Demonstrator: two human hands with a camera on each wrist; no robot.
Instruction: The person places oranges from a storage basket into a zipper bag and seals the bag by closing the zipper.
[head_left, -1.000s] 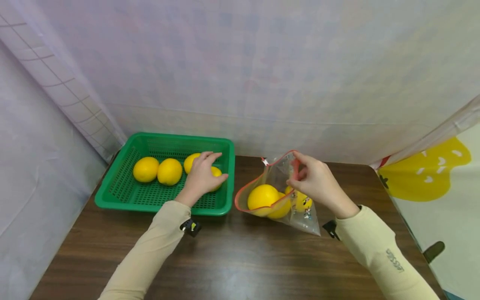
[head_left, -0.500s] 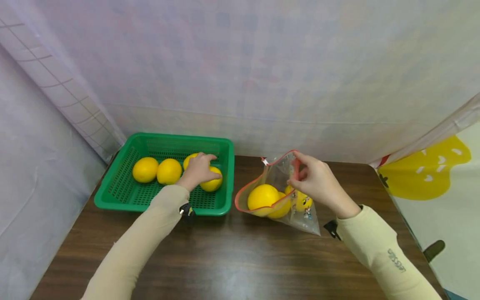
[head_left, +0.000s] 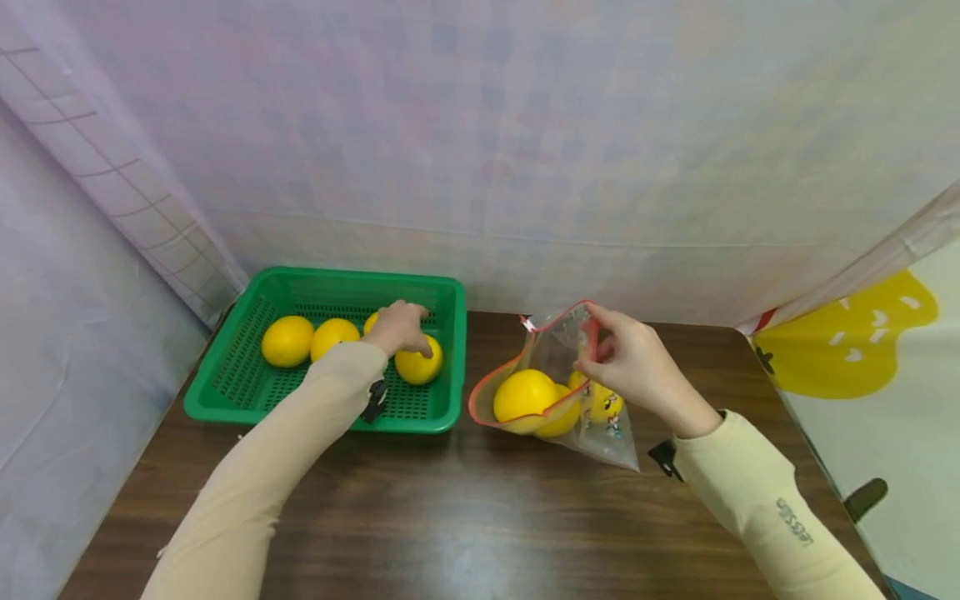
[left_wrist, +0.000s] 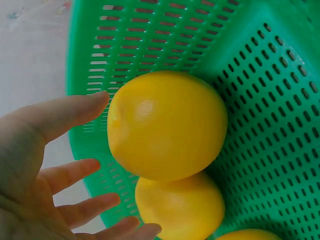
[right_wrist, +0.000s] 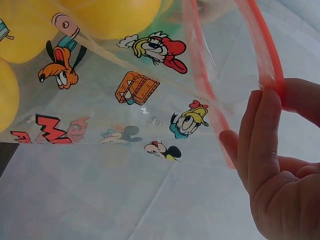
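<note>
Fingers spread, my left hand [head_left: 401,326] reaches over the green basket [head_left: 324,418], above the lemons. In the left wrist view the thumb tip comes right up to the side of the nearest lemon [left_wrist: 167,125], while the other fingers are apart from it. Beyond it is a second lemon [left_wrist: 180,207]. Two more lemons, the left one [head_left: 288,341] and its neighbour [head_left: 333,335], lie farther left. My right hand [head_left: 637,367] pinches the red zip edge of a clear plastic bag [right_wrist: 150,112] printed with cartoon characters. Several lemons [head_left: 525,395] sit inside the bag, its mouth gaping toward the basket.
Basket and bag stand side by side on a dark wooden table [head_left: 450,517]. A pale curtain [head_left: 495,150] hangs behind the table's back edge. The white zip slider [head_left: 528,323] shows at the bag's rim. A yellow printed shape [head_left: 847,350] is at the right.
My left hand has shifted slightly left and lowered among the lemons, uncovering more of the rightmost one. The right hand and bag stay where they were.
</note>
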